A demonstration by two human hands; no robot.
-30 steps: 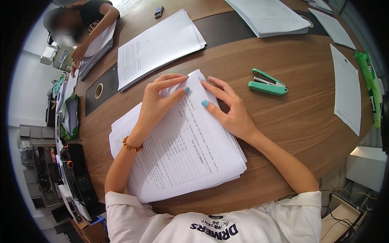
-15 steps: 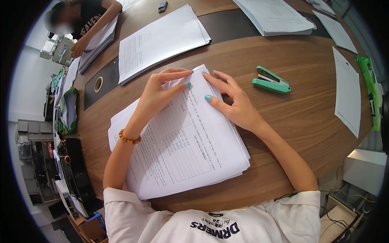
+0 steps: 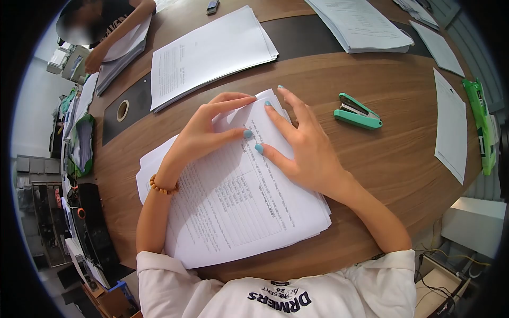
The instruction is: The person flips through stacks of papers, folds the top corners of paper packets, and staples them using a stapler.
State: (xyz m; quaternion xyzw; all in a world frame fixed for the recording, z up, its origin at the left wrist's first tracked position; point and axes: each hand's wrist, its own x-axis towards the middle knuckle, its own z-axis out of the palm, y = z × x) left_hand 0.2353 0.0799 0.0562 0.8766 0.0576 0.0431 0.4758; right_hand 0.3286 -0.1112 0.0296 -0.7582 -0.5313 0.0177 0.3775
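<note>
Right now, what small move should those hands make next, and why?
Probably tap the paper stack square: its sheets stick out unevenly along the edges, and the left hand and right hand both rest near its top corner.

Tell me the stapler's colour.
The stapler is green with a teal tint, with metallic parts inside; it shows best in the head view.

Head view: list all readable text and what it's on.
"DRMERS": white shirt
"PRESENT": same shirt; small number and script beside it unclear
"AVEN": co-worker's dark shirt, partial, blurred
Print on front paper stack, other papers, green packet: too small or blurred.
</note>
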